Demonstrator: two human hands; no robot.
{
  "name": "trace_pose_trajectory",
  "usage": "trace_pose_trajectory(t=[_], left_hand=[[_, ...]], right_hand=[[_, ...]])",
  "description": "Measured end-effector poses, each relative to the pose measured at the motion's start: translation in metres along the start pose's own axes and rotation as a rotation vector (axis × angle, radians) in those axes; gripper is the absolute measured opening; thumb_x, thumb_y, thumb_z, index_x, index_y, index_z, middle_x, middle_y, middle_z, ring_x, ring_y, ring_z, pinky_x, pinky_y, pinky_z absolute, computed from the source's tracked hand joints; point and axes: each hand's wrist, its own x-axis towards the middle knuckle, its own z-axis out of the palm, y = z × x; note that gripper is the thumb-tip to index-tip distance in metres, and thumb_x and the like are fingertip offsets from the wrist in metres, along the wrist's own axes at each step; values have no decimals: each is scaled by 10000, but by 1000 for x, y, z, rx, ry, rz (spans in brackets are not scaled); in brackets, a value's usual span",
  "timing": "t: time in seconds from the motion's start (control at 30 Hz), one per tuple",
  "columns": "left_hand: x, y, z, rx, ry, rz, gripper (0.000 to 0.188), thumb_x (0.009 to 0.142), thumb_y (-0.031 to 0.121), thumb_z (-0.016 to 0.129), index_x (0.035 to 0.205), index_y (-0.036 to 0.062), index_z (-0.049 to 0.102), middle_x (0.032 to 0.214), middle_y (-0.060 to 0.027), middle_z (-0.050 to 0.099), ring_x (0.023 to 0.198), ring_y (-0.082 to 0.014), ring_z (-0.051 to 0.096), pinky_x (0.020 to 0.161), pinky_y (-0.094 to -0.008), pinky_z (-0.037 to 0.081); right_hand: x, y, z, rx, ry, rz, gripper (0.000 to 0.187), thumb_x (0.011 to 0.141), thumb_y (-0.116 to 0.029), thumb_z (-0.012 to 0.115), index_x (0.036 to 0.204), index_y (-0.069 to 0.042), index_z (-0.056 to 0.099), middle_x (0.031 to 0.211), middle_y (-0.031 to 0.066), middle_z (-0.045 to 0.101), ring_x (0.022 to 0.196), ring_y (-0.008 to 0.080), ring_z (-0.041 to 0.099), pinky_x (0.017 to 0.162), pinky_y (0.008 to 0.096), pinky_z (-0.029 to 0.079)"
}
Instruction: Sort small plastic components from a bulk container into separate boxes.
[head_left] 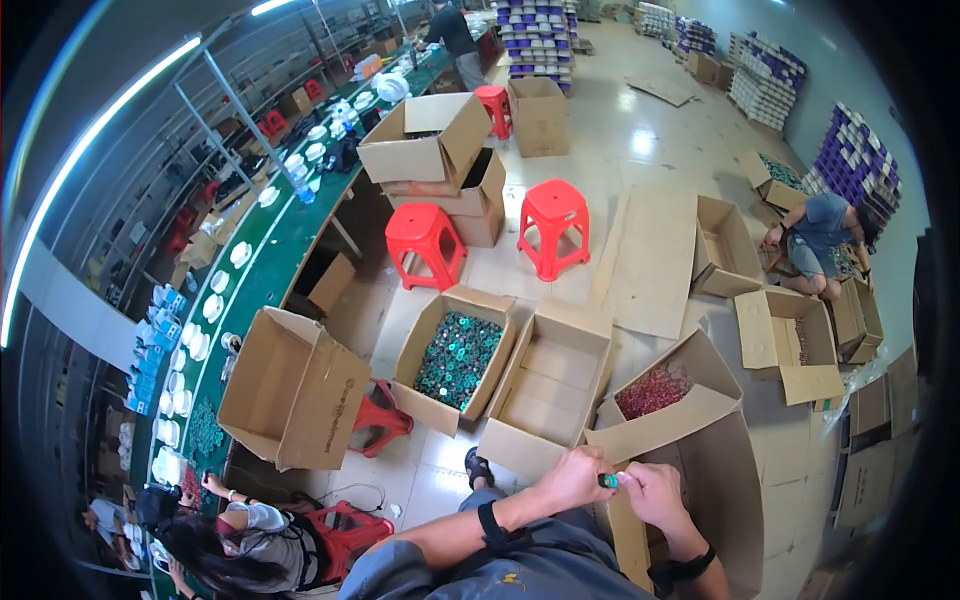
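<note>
My left hand (580, 480) and my right hand (654, 494) are close together in front of my body, both closed. Between them is a small green ring-like part (608, 481), pinched by the left fingers, with the right fingertips against its other side. Fingers hide most of it. Just beyond the hands, a carton (705, 408) holds a heap of small red pieces (655, 390). Left of that, an open carton (550, 365) shows its bare bottom. Farther left, another carton (412, 372) is filled with green and black round parts (460, 352).
A tall open carton (290, 395) rests on a red stool at left. Two red stools (553, 225) (427, 240) stand farther ahead. A long green bench (245, 285) carries white parts. One person (250, 540) sits at lower left, another (825, 240) among cartons at right.
</note>
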Motion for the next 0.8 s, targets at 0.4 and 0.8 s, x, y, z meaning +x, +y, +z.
trace_pose_trajectory(t=[0.4, 0.8], left_hand=[[2, 4, -8, 14, 2, -7, 281, 645, 226, 836, 859, 58, 764, 765, -135, 647, 762, -344, 664, 729, -440, 546], [0, 4, -25, -56, 24, -19, 261, 618, 214, 837, 818, 62, 764, 758, -132, 667, 728, -334, 665, 701, -428, 551]], right_hand=[[6, 1, 2, 139, -114, -117, 209, 884, -191, 673, 730, -55, 632, 637, 172, 586, 577, 364, 614, 520, 442, 459], [16, -5, -6, 90, -105, -23, 191, 908, -212, 654, 784, -67, 669, 661, 173, 592, 615, 358, 625, 547, 420, 472]])
